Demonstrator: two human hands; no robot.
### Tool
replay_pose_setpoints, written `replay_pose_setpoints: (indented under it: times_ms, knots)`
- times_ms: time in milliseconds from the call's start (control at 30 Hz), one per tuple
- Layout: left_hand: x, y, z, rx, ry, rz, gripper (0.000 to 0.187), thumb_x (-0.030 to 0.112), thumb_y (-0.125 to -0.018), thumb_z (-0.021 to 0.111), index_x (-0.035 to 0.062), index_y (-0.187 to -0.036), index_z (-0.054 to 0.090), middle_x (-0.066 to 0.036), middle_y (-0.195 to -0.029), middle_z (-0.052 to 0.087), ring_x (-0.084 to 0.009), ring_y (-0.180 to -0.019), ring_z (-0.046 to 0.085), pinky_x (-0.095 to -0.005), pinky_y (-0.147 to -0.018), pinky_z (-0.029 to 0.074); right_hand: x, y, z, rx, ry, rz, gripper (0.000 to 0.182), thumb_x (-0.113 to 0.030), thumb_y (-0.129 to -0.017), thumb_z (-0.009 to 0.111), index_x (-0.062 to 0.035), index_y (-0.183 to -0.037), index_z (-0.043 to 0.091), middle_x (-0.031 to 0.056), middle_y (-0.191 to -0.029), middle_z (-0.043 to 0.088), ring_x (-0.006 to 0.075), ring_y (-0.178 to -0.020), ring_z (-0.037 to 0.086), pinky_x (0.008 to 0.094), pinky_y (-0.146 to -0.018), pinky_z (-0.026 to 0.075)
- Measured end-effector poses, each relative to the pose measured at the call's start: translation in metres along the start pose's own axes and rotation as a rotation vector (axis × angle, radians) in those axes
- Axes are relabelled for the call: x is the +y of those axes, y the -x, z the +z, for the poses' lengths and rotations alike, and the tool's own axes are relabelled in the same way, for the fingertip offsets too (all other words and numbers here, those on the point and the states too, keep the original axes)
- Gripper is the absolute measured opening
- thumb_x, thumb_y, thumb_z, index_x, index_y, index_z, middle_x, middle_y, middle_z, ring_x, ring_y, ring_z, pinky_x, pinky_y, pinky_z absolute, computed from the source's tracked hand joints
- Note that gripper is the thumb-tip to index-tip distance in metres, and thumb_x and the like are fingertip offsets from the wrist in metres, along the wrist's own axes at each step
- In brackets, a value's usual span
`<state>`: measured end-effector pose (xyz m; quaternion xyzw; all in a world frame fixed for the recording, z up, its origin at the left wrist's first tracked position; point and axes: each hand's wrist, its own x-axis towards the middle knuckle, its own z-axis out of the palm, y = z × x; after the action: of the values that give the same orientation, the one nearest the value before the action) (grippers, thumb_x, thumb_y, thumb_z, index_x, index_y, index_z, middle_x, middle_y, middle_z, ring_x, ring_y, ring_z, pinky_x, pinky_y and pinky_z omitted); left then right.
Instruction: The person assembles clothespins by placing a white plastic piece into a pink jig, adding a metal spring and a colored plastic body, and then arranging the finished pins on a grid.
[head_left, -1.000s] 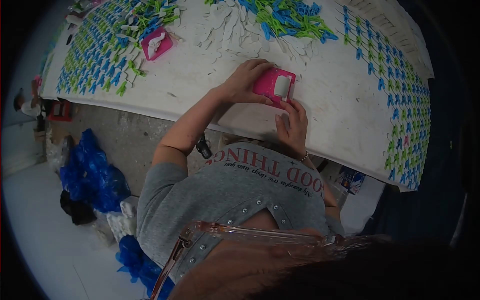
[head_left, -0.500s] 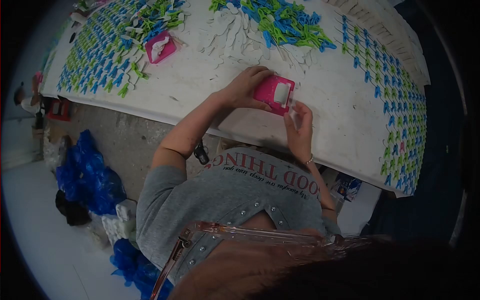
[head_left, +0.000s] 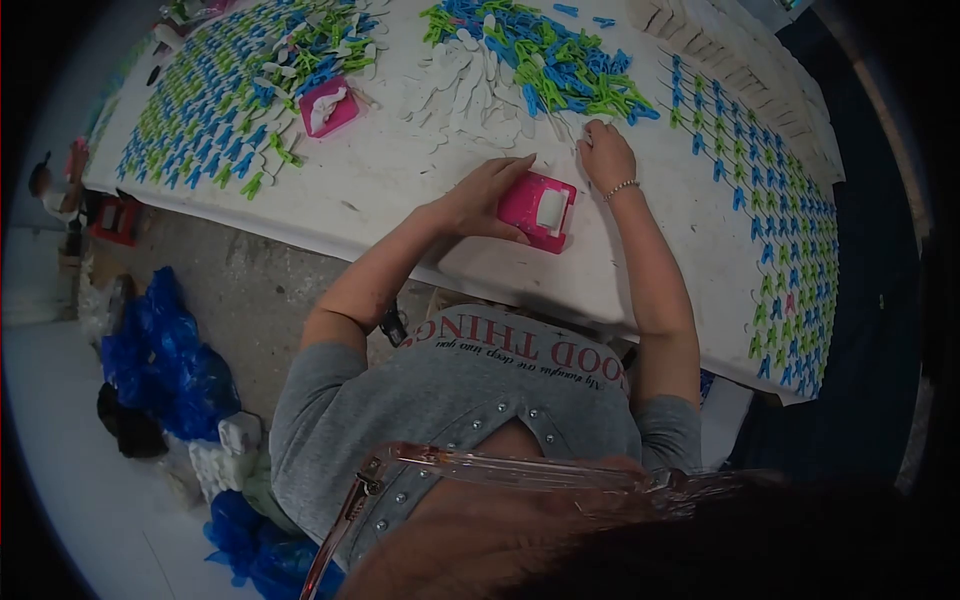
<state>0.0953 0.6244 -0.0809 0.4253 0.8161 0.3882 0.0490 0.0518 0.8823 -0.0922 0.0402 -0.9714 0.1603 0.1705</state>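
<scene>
My left hand (head_left: 482, 202) is wrapped round the left side of a pink box (head_left: 522, 208) with a white roller-like part (head_left: 551, 212), which rests on the white table. Farther forward, my right hand (head_left: 607, 158), with a bracelet at its wrist, has its fingers pressed together at the near edge of the piles; what they hold is too small to name. Just beyond it lie blue and green clips (head_left: 575, 75) in a heap, beside a spread of white flat pieces (head_left: 465, 95).
A pink tray (head_left: 345, 112) with white material stands left of centre on the table (head_left: 380, 200). Rows of blue and green clips (head_left: 200, 130) lie at the left, more rows (head_left: 790, 270) at the right. White stacks (head_left: 720, 50) line the back right. Blue bags (head_left: 175, 355) are on the floor.
My right hand has moved forward from beside the pink box to the clip and white-piece piles, and its fingers have closed. My left hand stays on the box.
</scene>
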Motion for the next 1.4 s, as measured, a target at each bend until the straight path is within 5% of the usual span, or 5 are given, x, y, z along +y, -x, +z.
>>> replay_pose_setpoints:
  times_ms: [200, 467, 700, 1067, 1400]
  knots:
    - [-0.010, 0.002, -0.006, -0.010, 0.096, 0.040, 0.110, 0.043, -0.063, 0.084, -0.0039, -0.144, 0.025, -0.027, -0.141, 0.035, -0.0376, -0.133, 0.034, -0.0428, -0.111, 0.028, 0.020, -0.009, -0.004, -0.131, -0.154, 0.150, 0.021, -0.015, -0.076, 0.069, -0.0044, -0.092, 0.062, 0.0149, -0.085, 0.066, 0.0319, -0.079, 0.064, 0.0384, -0.070, 0.051]
    - [-0.038, -0.012, -0.022, 0.121, 0.251, -0.026, 0.045, 0.013, -0.087, 0.067, 0.0077, -0.130, 0.053, -0.008, -0.133, 0.052, -0.0191, -0.120, 0.051, -0.0317, -0.100, 0.042, 0.037, 0.025, -0.061, -0.021, 0.006, 0.168, 0.011, -0.013, -0.080, 0.064, -0.0052, -0.087, 0.062, 0.0149, -0.081, 0.066, 0.0309, -0.074, 0.064, 0.0392, -0.066, 0.051]
    - [-0.052, -0.028, -0.012, 0.116, 0.441, -0.425, 0.027, 0.018, -0.090, 0.063, 0.0064, -0.115, 0.064, -0.005, -0.098, 0.065, -0.0125, -0.086, 0.063, -0.0290, -0.076, 0.051, -0.006, 0.073, -0.063, -0.045, -0.928, 0.323, 0.014, -0.009, -0.089, 0.064, -0.0005, -0.099, 0.061, 0.0029, -0.085, 0.065, 0.0091, -0.075, 0.060, 0.0223, -0.066, 0.049]
    - [0.016, -0.033, -0.020, 0.200, 0.572, 0.077, 0.015, 0.007, -0.090, 0.063, 0.0052, -0.105, 0.064, 0.001, -0.091, 0.060, -0.0043, -0.077, 0.056, -0.0196, -0.070, 0.046, -0.065, 0.097, -0.056, -0.005, -0.870, 0.061, 0.012, -0.005, -0.085, 0.065, -0.0004, -0.097, 0.064, 0.0048, -0.084, 0.066, 0.0112, -0.074, 0.061, 0.0241, -0.069, 0.049]
    - [0.018, -0.025, -0.020, 0.230, 0.393, 0.099, 0.010, 0.007, -0.087, 0.065, 0.0034, -0.096, 0.063, -0.005, -0.085, 0.061, -0.0128, -0.079, 0.061, -0.0259, -0.069, 0.049, -0.059, 0.095, -0.051, 0.050, -0.570, -0.147, 0.009, -0.004, -0.082, 0.065, -0.0033, -0.091, 0.063, 0.0082, -0.080, 0.062, 0.0203, -0.075, 0.060, 0.0303, -0.067, 0.048]
